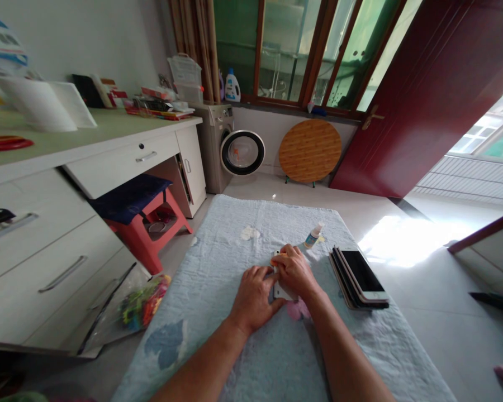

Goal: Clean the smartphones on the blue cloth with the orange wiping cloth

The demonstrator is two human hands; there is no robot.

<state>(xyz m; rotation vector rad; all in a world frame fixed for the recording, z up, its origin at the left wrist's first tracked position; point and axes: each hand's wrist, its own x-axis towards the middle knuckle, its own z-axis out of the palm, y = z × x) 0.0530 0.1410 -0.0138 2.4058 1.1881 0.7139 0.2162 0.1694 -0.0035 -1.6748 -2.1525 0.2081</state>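
Observation:
Both my hands rest on a white phone (279, 291) lying on a pale blue towel (218, 346) spread over the floor. My left hand (254, 296) presses on the phone's left side with its fingers curled over the edge. My right hand (294, 271) lies over the phone's top with its fingers bent on it, hiding most of the phone. A small spray bottle (314, 235) lies just beyond my right hand. A stack of several phones (359, 277) sits on the towel to the right.
A white desk with drawers (62, 223) runs along the left, with a red stool (145, 223) under it. A bag of coloured items (140, 304) lies by the towel's left edge. A washing machine (230, 151), a round wooden board (310, 151) and a red door (427, 100) stand beyond.

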